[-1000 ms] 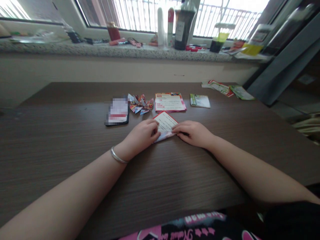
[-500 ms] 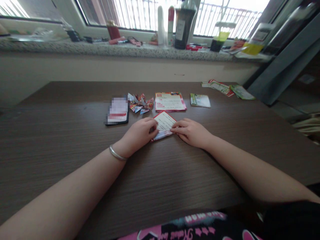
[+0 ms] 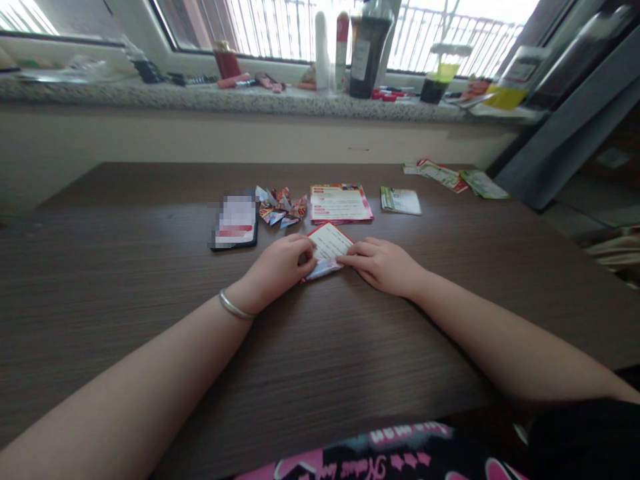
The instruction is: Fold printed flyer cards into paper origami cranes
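Observation:
A sheet of printed paper (image 3: 329, 241) with a red edge lies on the brown table, its near side folded up into a pale strip. My left hand (image 3: 286, 261), with a silver bangle at the wrist, pinches the left end of the fold between thumb and fingers. At the right end, my right hand (image 3: 383, 263) presses its fingers on the paper by the fold. Folded paper pieces (image 3: 281, 208) in red, orange and white sit just beyond the left hand. A phone (image 3: 235, 223) with a blurred screen lies left of them.
Behind the sheet lies a stack of printed papers (image 3: 341, 203), with a smaller stack (image 3: 401, 201) to its right. Loose paper strips (image 3: 443, 176) lie at the table's back right. Bottles, including a dark one (image 3: 369, 57), line the stone windowsill (image 3: 300, 103).
My right fingertips have shifted slightly left along the fold. My left hand stays nearly still, and the other things have not moved.

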### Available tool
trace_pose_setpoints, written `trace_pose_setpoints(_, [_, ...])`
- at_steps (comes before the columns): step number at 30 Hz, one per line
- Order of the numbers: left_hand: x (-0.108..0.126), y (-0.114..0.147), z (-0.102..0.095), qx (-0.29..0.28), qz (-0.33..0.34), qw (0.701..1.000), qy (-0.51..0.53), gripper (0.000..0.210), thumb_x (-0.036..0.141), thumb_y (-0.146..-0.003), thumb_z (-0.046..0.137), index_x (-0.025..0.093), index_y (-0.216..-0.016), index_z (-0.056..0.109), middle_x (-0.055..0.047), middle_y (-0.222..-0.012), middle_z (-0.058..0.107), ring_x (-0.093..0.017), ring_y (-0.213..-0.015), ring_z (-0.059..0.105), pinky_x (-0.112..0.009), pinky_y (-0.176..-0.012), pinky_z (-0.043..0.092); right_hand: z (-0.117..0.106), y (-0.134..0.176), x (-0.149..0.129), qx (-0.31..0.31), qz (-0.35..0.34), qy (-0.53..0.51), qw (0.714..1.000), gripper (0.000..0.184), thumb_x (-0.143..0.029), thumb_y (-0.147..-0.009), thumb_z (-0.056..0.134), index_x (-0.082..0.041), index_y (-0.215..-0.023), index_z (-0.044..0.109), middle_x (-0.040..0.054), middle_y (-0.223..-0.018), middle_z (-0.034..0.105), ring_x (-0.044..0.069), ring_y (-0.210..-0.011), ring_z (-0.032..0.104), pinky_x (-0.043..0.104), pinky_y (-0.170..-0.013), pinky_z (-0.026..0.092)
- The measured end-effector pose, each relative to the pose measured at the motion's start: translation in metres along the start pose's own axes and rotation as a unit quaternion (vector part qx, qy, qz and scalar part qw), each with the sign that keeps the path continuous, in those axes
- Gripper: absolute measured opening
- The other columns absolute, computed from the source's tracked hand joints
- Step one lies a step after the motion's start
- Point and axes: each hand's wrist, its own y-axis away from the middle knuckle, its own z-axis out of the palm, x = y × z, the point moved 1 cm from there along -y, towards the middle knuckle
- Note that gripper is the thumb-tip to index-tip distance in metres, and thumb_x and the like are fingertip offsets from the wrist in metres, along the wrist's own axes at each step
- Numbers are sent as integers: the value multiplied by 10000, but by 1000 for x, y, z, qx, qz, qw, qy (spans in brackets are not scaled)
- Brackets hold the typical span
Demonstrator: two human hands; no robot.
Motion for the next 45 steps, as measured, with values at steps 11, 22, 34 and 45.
trace_pose_setpoints(11, [-2, 0, 1, 50, 118, 991, 28, 165, 205, -903, 516, 158, -883, 672, -92, -1101, 651, -200, -1033, 605, -361, -937, 500, -5, 2, 4, -23, 15, 14, 1000, 350, -208, -946, 466, -242, -1247, 640, 84, -1108, 679, 210, -958, 558, 338, -812, 463])
trace_pose_setpoints(22, [18, 2, 2, -32, 76, 992, -98, 306, 248, -936, 475, 185, -1173, 658, -110, -1187, 600, -239, -1058, 588, -399, -952, 502, -1, 4, 14, -7, 58, 30, 998, 343, -206, -954, 454, -268, -1221, 661, 78, -1086, 659, 203, -931, 563, 331, -789, 451])
trace_pose_setpoints(34, [35, 5, -2, -32, 15, 985, -170, 299, 308, -943, 466, 239, -1108, 706, -86, -1039, 658, -224, -906, 631, -348, -804, 528, -9, 2, 9, -11, 108, 39, 993, 269, -232, -952, 475, -228, -1088, 707, 54, -1053, 722, 197, -928, 620, 303, -758, 461])
trace_pose_setpoints(45, [30, 5, -2, -38, 20, 984, -174, 316, 304, -947, 449, 202, -1133, 683, -96, -1073, 649, -236, -951, 621, -377, -867, 524, -3, 2, 13, -3, 136, -10, 991, 247, -202, -923, 504, -182, -1060, 708, 66, -1071, 734, 206, -981, 653, 331, -869, 483])
